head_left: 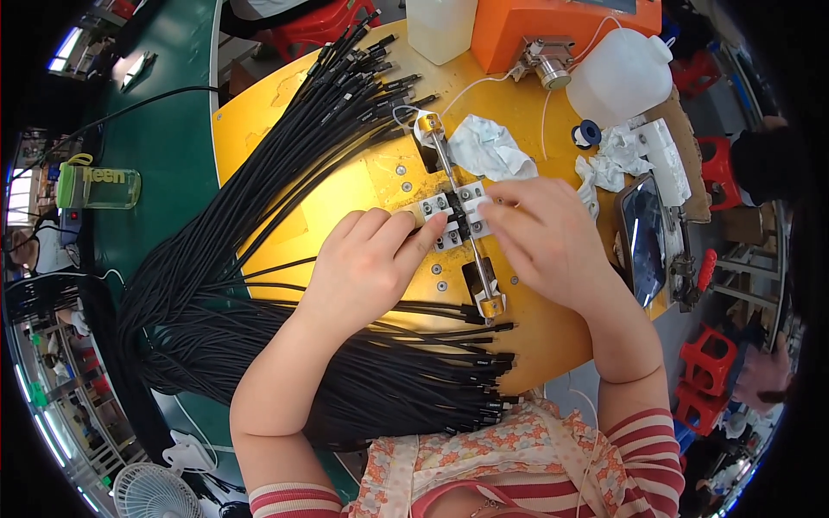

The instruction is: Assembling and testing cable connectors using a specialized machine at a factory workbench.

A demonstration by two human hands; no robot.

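Observation:
A small fixture with white clamp blocks point(473, 195) sits mid-table, between two metal rods point(446, 164) with brass-coloured ends. My left hand point(363, 263) is curled, its thumb and fingertips pressed at the left block; what they grip, if anything, is hidden. My right hand point(553, 237) pinches at the right block, its fingertips slightly blurred, and I cannot make out what is between them. Black cables point(233, 198) with connector ends spread in two thick bundles, one beyond my left hand and one under my left forearm.
On the yellow table point(354, 186) lie crumpled white wipes point(489, 147), a small spool point(586, 134) and a phone point(643, 237) at the right. An orange machine point(509, 34) and translucent jugs point(622, 78) stand at the back. A green cup point(112, 188) stands left; a fan point(155, 492) is lower left.

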